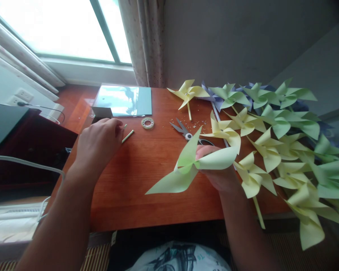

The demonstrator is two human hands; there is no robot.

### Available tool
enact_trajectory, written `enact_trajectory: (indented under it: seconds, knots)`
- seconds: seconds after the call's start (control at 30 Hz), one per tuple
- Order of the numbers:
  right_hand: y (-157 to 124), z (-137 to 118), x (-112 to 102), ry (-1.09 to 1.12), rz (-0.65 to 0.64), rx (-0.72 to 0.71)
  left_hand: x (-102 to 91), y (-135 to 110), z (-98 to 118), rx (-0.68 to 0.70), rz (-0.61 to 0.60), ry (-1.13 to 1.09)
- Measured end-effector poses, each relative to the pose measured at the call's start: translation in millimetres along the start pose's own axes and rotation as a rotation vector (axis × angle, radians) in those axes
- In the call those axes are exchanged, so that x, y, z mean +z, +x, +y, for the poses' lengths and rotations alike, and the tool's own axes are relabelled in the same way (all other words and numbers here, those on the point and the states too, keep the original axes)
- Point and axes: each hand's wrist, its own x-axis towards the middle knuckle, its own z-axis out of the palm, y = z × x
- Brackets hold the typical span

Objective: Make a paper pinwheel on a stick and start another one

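My right hand [217, 171] is closed on a pale green paper pinwheel head [190, 163], holding it above the wooden table [147, 180] with its folded blades pointing left and up. My left hand [100, 141] reaches to the table's left side, fingers curled and pinched at a short pale stick [125, 127]. A second short stick [127, 136] lies just right of those fingers.
Scissors [186, 132] and a tape roll [147, 123] lie mid-table. A grey-blue paper pad [124, 99] sits on a box at the back left. Several finished yellow, green and purple pinwheels [271, 146] cover the right side. A cable [25, 163] runs at the left.
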Motion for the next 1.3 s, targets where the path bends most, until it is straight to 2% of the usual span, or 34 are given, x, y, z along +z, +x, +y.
enact_trajectory:
  seconds: [0.07, 0.13, 0.17, 0.27, 0.33, 0.4, 0.5, 0.63, 0.83, 0.97, 1.07, 1.17, 1.3]
  knots:
    - [0, 0, 0, 0.005, -0.003, -0.014, -6.4, 0, 2, -0.003, 0.071, -0.131]
    - [0, 0, -1, 0.021, -0.009, -0.023, -14.7, 0, 7, -0.022, 0.068, -0.461]
    - [0, 0, -1, 0.032, -0.010, -0.029, -19.0, -1, 11, -0.035, 0.032, -0.704]
    - [1, 1, -3, 0.059, -0.010, -0.058, -27.5, -3, 31, -0.083, -0.190, -1.440]
    - [1, 2, -5, 0.072, -0.009, -0.082, -27.0, -6, 48, -0.072, -0.302, -1.719]
    - [1, 4, -7, 0.081, 0.003, -0.100, -21.7, -9, 64, -0.077, -0.372, -1.863]
    - [1, 7, -10, 0.082, 0.016, -0.119, -9.9, -15, 82, -0.088, -0.458, -1.968]
    - [2, 8, -10, 0.050, -0.015, -0.130, 1.8, -23, 91, -0.108, -0.531, -2.095]
    - [2, -1, 1, -0.056, -0.089, -0.115, 9.3, -29, 93, -0.112, -0.626, -2.142]
    - [0, -4, 8, -0.243, -0.065, -0.181, 16.2, -30, 93, -0.132, -0.636, -2.137]
    - [-1, -6, 10, -0.338, -0.071, -0.235, 19.9, -30, 92, -0.096, -0.658, -2.133]
    - [-2, -8, 10, -0.372, -0.090, -0.265, 19.0, -30, 92, -0.063, -0.679, -2.147]
    - [-2, -10, 10, -0.397, -0.097, -0.297, 13.3, -29, 93, -0.112, -0.715, -2.128]
